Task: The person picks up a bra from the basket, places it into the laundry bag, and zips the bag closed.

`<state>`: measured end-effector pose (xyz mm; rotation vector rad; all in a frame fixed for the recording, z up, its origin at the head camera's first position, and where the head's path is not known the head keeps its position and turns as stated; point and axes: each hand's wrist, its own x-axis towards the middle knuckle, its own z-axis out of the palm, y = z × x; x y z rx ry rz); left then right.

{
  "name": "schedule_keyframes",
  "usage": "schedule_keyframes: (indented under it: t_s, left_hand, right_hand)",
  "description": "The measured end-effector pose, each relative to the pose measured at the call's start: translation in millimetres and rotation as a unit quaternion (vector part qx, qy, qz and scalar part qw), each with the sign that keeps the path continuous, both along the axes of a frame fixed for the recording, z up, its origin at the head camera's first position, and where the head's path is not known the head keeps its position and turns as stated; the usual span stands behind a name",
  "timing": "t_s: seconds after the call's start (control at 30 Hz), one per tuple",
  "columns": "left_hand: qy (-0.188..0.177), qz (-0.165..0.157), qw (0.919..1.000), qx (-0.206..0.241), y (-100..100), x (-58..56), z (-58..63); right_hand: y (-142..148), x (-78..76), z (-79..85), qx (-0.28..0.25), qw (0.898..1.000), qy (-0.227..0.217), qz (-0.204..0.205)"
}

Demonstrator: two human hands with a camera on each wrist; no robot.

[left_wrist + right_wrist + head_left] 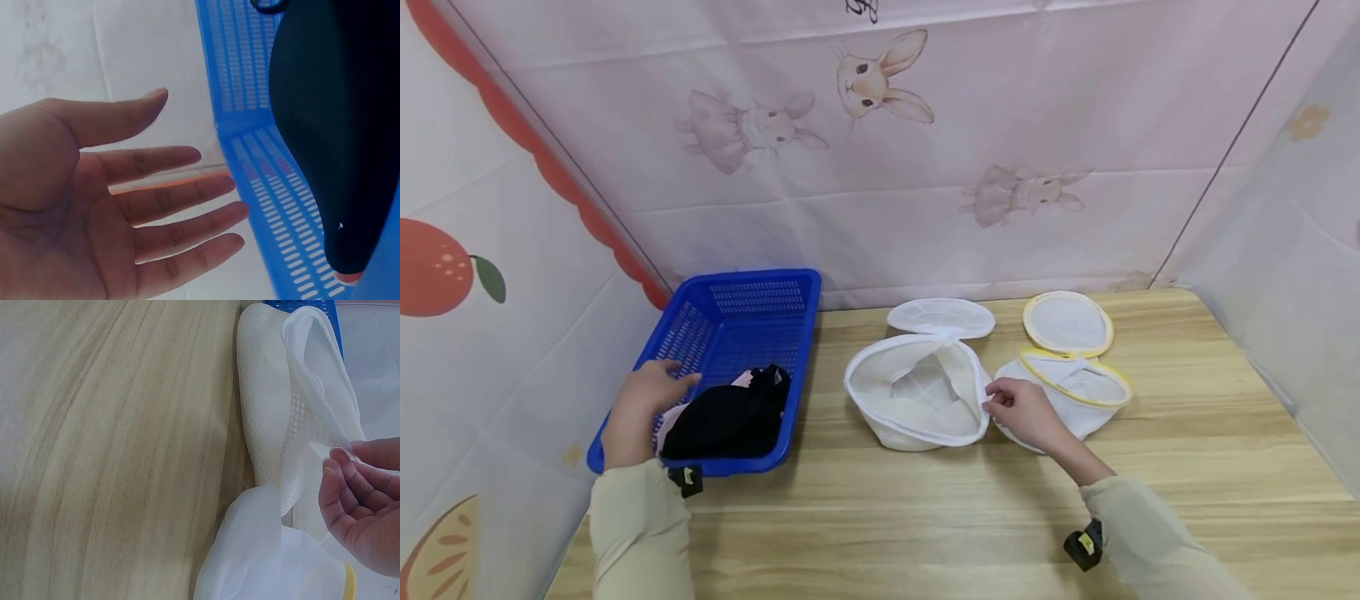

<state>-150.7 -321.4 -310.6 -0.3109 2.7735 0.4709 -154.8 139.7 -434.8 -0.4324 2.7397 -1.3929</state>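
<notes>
My right hand (pixel 1021 410) pinches the right rim of a white mesh laundry bag (pixel 880 425), which stands with its mouth spread and its round lid (pixel 942 318) folded back. In the right wrist view, thumb and fingertips meet on the bag's edge (pixel 334 428). Over the left side of a blue plastic basket (pixel 805 358) is my left hand (pixel 651 392), its fingers spread and holding nothing in the left wrist view. A black bra-like garment with a moulded cup (pixel 722 421) lies in the basket, with pale pink fabric (pixel 670 425) partly hidden under it.
A second white laundry bag with a yellow rim (pixel 1075 408) sits right of the first, its round lid (pixel 1067 322) tipped back. Both bags and the basket stand on a wooden table (pixel 887 525). Printed fabric walls (pixel 895 217) close off the back and sides.
</notes>
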Motion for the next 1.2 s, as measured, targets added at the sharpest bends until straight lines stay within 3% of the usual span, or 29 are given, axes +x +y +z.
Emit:
schedule_keyframes:
  t_s: [0.33, 0.6, 0.83, 1.2]
  left_hand:
    - [-0.049, 0.047, 0.9971, 0.034, -18.4, -6.2, -3.2]
    - [-0.099, 0.039, 0.9888, 0.105, -32.2, -4.4, -19.3]
    - [-0.111, 0.036, 0.9857, 0.121, -37.4, -1.3, -27.8]
    - [-0.133, 0.075, 0.9763, 0.153, -42.8, 3.6, -32.1]
  right_hand:
    - [-0.6, 0.9, 0.8, -0.017, 1.000, 0.001, 0.002]
    - [-1.1, 0.8, 1.0, -0.012, 1.000, 0.004, 0.004]
    - [-0.8, 0.7, 2.4, -0.003, 1.000, 0.012, 0.003]
    - [-0.3, 0.8, 5.9, 0.006, 1.000, 0.000, 0.005]
